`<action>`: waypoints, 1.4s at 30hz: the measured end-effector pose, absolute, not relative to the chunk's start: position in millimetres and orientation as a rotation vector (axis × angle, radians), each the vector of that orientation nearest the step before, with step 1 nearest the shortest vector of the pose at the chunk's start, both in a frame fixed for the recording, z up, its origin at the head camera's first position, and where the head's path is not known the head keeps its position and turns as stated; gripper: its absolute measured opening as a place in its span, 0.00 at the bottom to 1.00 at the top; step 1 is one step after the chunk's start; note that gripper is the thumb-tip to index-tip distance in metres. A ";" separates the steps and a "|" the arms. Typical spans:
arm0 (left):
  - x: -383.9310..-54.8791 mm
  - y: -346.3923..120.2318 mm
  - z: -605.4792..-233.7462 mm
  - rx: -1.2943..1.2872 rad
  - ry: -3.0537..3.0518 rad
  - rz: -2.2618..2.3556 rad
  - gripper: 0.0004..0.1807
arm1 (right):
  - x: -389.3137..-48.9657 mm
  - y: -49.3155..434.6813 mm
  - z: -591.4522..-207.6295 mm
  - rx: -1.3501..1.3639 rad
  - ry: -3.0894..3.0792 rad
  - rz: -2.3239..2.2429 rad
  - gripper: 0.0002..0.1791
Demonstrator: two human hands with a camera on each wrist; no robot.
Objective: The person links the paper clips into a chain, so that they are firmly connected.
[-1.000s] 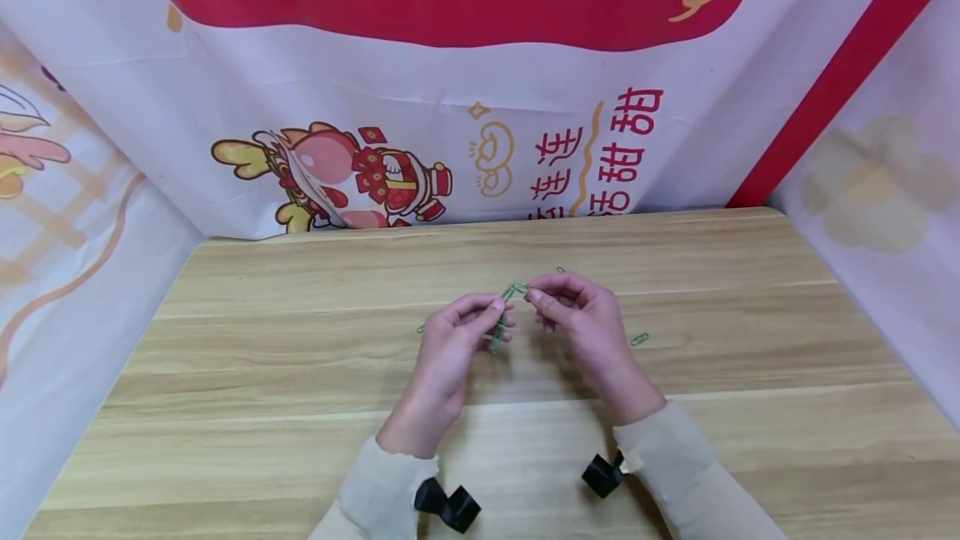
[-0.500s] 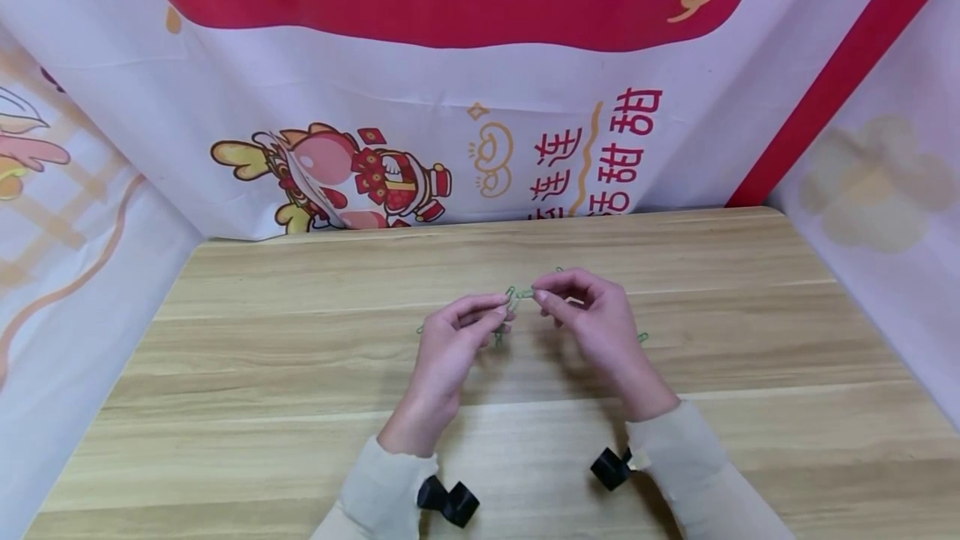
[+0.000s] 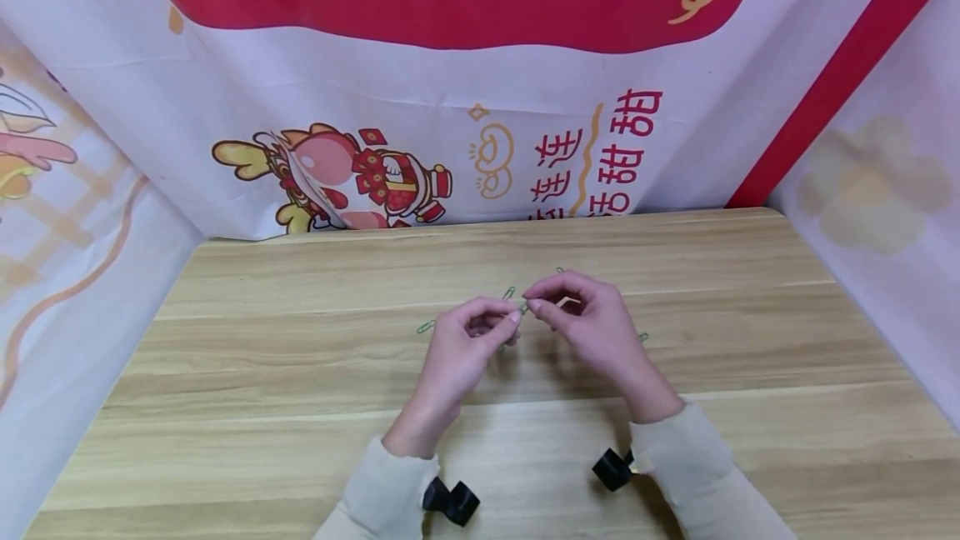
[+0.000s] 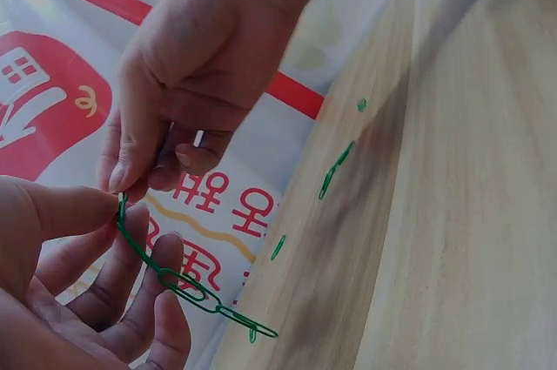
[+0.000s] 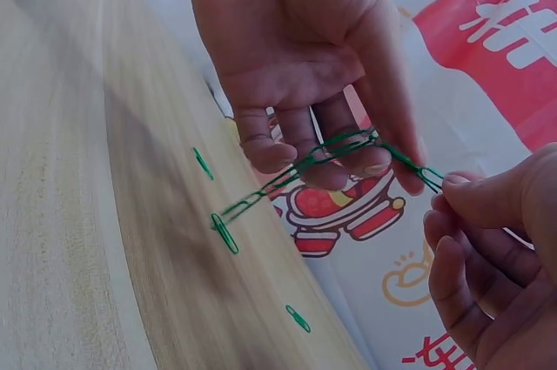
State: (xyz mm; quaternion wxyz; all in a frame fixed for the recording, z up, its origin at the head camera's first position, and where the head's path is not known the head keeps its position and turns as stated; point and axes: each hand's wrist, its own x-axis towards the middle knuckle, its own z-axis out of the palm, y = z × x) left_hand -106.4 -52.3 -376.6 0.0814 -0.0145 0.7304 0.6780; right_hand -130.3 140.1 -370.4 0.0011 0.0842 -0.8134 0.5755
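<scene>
Several green paper clips are linked into a chain (image 4: 187, 285), held up between both hands over the table. The left hand (image 3: 471, 344) pinches the chain near its upper end between thumb and index finger. Facing it, the right hand (image 3: 588, 322) pinches the clip at that end, so the fingertips of both hands nearly meet. In the right wrist view, the rest of the chain (image 5: 331, 145) trails down across the left hand's other fingers. From the head, most of it is hidden behind the left hand.
Loose green clips lie on the wooden table (image 3: 300, 407): one to the left (image 3: 426, 327), one behind the hands (image 3: 509, 293), one farther back (image 3: 560, 271), one by the right wrist (image 3: 642, 337). A printed cloth (image 3: 420, 82) stands behind the table.
The right hand first drew slightly right, stretching the end clip out straight. Since then the left hand has shifted right and the fingertips have come closer together.
</scene>
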 end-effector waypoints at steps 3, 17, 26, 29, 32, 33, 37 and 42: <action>-106.0 -52.3 -376.4 -0.029 2.233 2.010 0.07 | -131.1 140.7 -369.1 0.256 -2.560 1.796 0.06; -108.5 -56.8 -369.1 -0.177 2.139 2.173 0.11 | -149.0 199.1 -383.9 0.156 -3.033 1.085 0.03; -108.3 -57.3 -367.2 -0.217 2.100 2.237 0.09 | -150.4 207.4 -384.7 0.132 -3.299 0.822 0.09; -108.1 -58.3 -366.7 -0.230 2.101 2.240 0.10 | -150.7 205.1 -383.6 0.149 -3.323 0.782 0.08; -107.8 -59.8 -366.1 -0.237 2.100 2.241 0.11 | -151.3 204.0 -383.5 0.162 -3.330 0.768 0.08; -107.8 -60.2 -366.2 -0.239 2.100 2.241 0.11 | -151.2 204.3 -383.6 0.167 -3.332 0.770 0.08; -107.5 -61.3 -366.7 -0.227 2.098 2.241 0.10 | -149.9 207.2 -383.9 0.223 -3.337 0.795 0.09; -107.2 -61.5 -367.3 -0.208 2.089 2.233 0.09 | -147.1 208.8 -380.9 0.268 -3.340 0.967 0.09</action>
